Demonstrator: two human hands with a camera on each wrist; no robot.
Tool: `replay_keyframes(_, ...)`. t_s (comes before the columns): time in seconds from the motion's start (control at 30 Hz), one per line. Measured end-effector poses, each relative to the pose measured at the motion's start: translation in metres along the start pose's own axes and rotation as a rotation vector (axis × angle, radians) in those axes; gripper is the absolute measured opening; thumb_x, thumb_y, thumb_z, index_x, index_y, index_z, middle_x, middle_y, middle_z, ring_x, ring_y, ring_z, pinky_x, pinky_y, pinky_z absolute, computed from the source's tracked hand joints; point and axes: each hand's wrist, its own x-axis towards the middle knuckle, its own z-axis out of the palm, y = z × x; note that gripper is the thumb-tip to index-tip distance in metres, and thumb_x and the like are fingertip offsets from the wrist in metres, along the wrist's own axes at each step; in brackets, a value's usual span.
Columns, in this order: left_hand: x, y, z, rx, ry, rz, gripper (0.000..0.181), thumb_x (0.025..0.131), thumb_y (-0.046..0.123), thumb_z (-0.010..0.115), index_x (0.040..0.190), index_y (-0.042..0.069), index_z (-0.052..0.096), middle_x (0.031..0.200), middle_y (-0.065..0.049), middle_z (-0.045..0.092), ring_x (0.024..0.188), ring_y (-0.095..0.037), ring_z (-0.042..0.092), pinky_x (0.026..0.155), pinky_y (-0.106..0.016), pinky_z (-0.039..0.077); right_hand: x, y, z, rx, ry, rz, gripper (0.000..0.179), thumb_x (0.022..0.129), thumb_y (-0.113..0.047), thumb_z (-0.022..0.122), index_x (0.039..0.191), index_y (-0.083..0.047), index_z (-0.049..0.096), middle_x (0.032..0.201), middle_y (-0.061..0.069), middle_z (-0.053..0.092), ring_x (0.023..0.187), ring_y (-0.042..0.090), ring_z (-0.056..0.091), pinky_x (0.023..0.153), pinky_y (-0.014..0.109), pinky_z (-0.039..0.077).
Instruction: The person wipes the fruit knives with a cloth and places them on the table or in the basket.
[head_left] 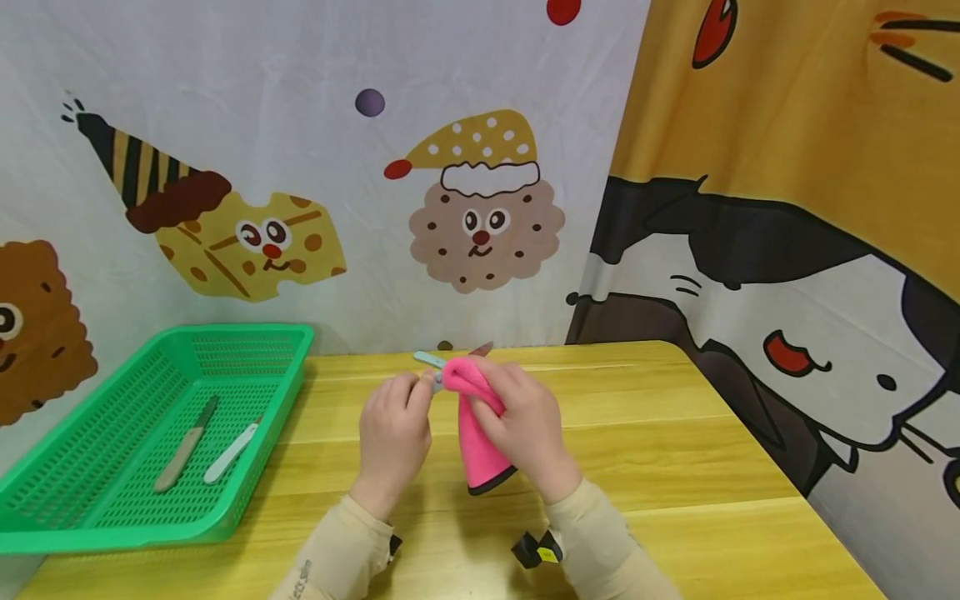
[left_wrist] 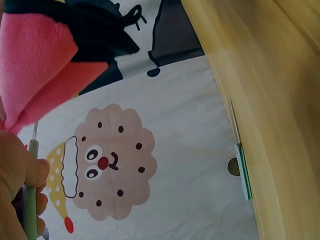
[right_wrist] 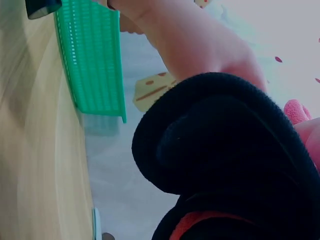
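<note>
In the head view my left hand [head_left: 395, 433] grips a knife by its handle. The left wrist view shows that light green handle [left_wrist: 31, 195] in the curled fingers, with a thin strip of blade above it running up to the cloth. My right hand [head_left: 525, 417] pinches a bright pink cloth [head_left: 480, 446] with a black edge, folded over the knife's blade. Most of the blade is hidden by the cloth. In the right wrist view the cloth's dark underside [right_wrist: 225, 145] fills much of the picture. Behind the hands lies another knife [head_left: 427, 358] with a pale green handle.
At the left stands a green plastic basket [head_left: 258, 475] holding a beige-handled knife [head_left: 180, 458] and a white-handled knife [head_left: 231, 454]. The wooden table [head_left: 675, 467] ends at a printed curtain [head_left: 360, 183] behind. Black wrist gear [head_left: 536, 550] sits under the right sleeve.
</note>
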Motion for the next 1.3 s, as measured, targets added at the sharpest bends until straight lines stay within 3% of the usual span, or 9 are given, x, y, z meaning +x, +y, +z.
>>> replay_keyframes(0.13,-0.003,0.002,0.001,-0.007,-0.022,0.004,0.023,0.104,0.005,0.042,0.091,-0.001,0.059,0.084,-0.013,0.057,0.061,-0.029,0.053,0.048,-0.039,0.044,-0.001,-0.004,0.005,-0.005,-0.033,0.005,0.042,0.085,-0.018,0.075,0.126,-0.021,0.065,0.086,0.002,0.065,0.067,0.013,0.057,0.050,0.027,0.044)
replay_keyframes(0.37,-0.009,0.003,0.001,-0.018,-0.073,0.000,0.015,0.086,-0.009,0.049,0.092,0.001,0.058,0.089,-0.013,0.057,0.068,-0.030,0.056,0.053,-0.040,0.047,-0.003,-0.005,0.011,-0.038,-0.057,0.030,0.038,0.086,-0.019,0.073,0.124,-0.021,0.066,0.082,-0.001,0.061,0.061,0.011,0.051,0.048,0.025,0.040)
replay_keyframes(0.53,-0.010,0.004,0.000,-0.031,-0.090,-0.010,0.014,0.089,-0.008,0.049,0.093,0.001,0.058,0.090,-0.013,0.058,0.070,-0.029,0.057,0.054,-0.040,0.048,-0.003,-0.004,0.014,-0.046,-0.045,0.037,0.038,0.086,-0.019,0.073,0.123,-0.021,0.067,0.080,-0.001,0.060,0.059,0.010,0.050,0.047,0.024,0.039)
replay_keyframes(0.77,-0.009,0.004,0.001,-0.051,-0.058,-0.010,0.014,0.098,-0.002,0.046,0.095,0.000,0.060,0.090,-0.013,0.058,0.069,-0.030,0.056,0.053,-0.040,0.047,-0.002,-0.001,0.015,-0.065,-0.037,0.056,0.036,0.088,-0.020,0.071,0.123,-0.023,0.067,0.083,0.000,0.063,0.062,0.012,0.054,0.047,0.025,0.041)
replay_keyframes(1.0,-0.007,0.004,0.002,-0.059,-0.032,-0.017,0.029,0.106,0.007,0.038,0.107,0.000,0.066,0.088,-0.013,0.059,0.068,-0.029,0.056,0.053,-0.040,0.047,-0.001,0.009,0.008,-0.092,0.002,0.114,0.041,0.083,-0.017,0.076,0.123,-0.021,0.067,0.084,0.004,0.066,0.065,0.016,0.059,0.048,0.028,0.044)
replay_keyframes(1.3,-0.006,0.005,0.003,-0.057,-0.037,-0.025,0.019,0.100,0.002,0.049,0.107,0.000,0.067,0.087,-0.012,0.059,0.066,-0.029,0.056,0.051,-0.040,0.046,0.001,0.024,-0.007,-0.108,0.014,0.236,0.041,0.084,-0.015,0.074,0.125,-0.018,0.069,0.095,0.007,0.069,0.073,0.021,0.061,0.051,0.034,0.045)
